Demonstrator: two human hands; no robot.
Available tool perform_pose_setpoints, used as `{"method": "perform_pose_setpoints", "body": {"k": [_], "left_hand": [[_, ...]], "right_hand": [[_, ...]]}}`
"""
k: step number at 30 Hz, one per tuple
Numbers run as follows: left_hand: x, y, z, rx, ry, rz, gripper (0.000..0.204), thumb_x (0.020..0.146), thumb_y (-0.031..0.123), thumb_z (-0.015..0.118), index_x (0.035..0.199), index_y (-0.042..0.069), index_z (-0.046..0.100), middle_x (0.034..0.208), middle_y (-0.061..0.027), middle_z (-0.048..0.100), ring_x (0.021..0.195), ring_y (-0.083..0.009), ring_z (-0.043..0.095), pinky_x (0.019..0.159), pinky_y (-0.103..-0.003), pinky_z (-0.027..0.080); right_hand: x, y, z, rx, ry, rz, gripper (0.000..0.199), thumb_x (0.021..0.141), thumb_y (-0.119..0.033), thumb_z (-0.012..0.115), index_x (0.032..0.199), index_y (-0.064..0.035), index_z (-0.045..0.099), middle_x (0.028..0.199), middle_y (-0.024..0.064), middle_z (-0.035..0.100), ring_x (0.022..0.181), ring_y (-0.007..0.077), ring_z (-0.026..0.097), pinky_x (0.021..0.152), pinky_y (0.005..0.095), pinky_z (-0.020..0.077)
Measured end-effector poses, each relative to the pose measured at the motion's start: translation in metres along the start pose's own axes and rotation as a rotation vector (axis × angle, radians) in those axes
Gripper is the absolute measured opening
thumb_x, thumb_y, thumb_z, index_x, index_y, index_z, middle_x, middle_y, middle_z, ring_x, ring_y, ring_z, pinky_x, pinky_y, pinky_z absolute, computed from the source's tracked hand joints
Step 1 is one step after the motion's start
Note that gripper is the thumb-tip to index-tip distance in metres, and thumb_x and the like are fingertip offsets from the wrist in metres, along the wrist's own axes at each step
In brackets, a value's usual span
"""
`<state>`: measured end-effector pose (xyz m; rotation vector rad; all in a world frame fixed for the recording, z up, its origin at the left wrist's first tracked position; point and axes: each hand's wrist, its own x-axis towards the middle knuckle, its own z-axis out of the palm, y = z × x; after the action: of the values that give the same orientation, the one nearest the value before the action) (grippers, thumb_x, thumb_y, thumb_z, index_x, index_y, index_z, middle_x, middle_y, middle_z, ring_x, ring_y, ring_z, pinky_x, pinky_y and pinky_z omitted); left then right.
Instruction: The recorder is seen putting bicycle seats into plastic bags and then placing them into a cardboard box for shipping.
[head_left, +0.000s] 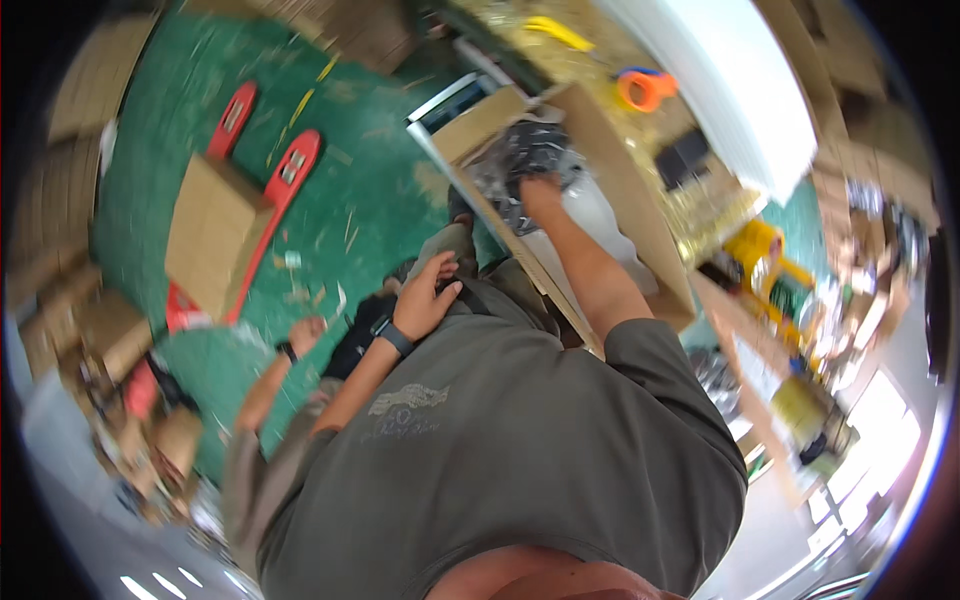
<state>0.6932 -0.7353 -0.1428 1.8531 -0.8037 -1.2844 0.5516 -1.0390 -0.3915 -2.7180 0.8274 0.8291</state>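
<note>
My right arm reaches into a long open cardboard box (637,180). Inside it, my right hand (541,192) is at a bundle in dark, shiny plastic wrap (538,142); its fingers are hidden or blurred against the plastic. White sheet material (595,215) lies in the box beside my forearm. My left hand (428,297), with a dark watch on the wrist, rests in front of my belly, fingers stretched and slightly apart, holding nothing.
The box stands by a workbench bearing an orange tape dispenser (645,91), a black block (682,158) and yellow tape rolls (755,243). A co-worker's hand (306,335) shows at my left. Beyond, a carton (215,235) sits on red pallet-truck forks (292,165).
</note>
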Motion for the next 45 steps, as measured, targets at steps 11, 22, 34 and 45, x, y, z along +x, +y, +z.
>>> {"method": "perform_pose_setpoints", "body": {"k": [11, 22, 34, 45], "left_hand": [[0.051, 0.118, 0.120, 0.195, -0.585, 0.347, 0.047, 0.107, 0.009, 0.066, 0.152, -0.001, 0.054, 0.137, -0.0158, 0.070, 0.123, -0.0222, 0.068, 0.103, -0.035, 0.054], [-0.054, 0.153, 0.290, 0.377, -0.860, 0.478, 0.050, 0.106, 0.005, 0.066, 0.153, -0.001, 0.051, 0.140, -0.0161, 0.068, 0.124, -0.0222, 0.068, 0.104, -0.034, 0.054], [-0.096, 0.169, 0.403, 0.403, -0.896, 0.331, 0.047, 0.109, 0.008, 0.065, 0.153, -0.001, 0.049, 0.141, -0.0165, 0.068, 0.128, -0.0230, 0.066, 0.110, -0.036, 0.052], [-0.107, 0.157, 0.550, 0.155, -0.872, 0.162, 0.077, 0.098, 0.004, 0.073, 0.164, 0.001, 0.033, 0.150, -0.0148, 0.055, 0.134, -0.0276, 0.059, 0.111, -0.043, 0.050]], "right_hand": [[-0.400, 0.090, -0.060, 0.676, 1.228, 0.844, 0.048, 0.088, -0.016, 0.081, 0.133, -0.0061, 0.068, 0.120, 0.0175, 0.072, 0.116, 0.0392, 0.067, 0.110, 0.0492, 0.0498], [-0.586, 0.156, 0.334, 1.437, 1.186, 2.544, 0.104, 0.080, -0.047, 0.093, 0.146, 0.0154, 0.043, 0.136, 0.0335, 0.066, 0.121, 0.0414, 0.071, 0.104, 0.0407, 0.0555], [-0.610, 0.142, 0.274, 2.238, 2.087, 1.689, 0.066, 0.094, -0.016, 0.076, 0.147, 0.0113, 0.047, 0.112, 0.0160, 0.070, 0.084, 0.0196, 0.068, 0.068, 0.0366, 0.0573], [-0.756, 0.065, 0.135, 1.344, 1.227, 0.609, 0.029, 0.099, -0.021, 0.077, 0.120, -0.0018, 0.076, 0.098, 0.0190, 0.078, 0.084, 0.0346, 0.076, 0.077, 0.0432, 0.0594]]}}
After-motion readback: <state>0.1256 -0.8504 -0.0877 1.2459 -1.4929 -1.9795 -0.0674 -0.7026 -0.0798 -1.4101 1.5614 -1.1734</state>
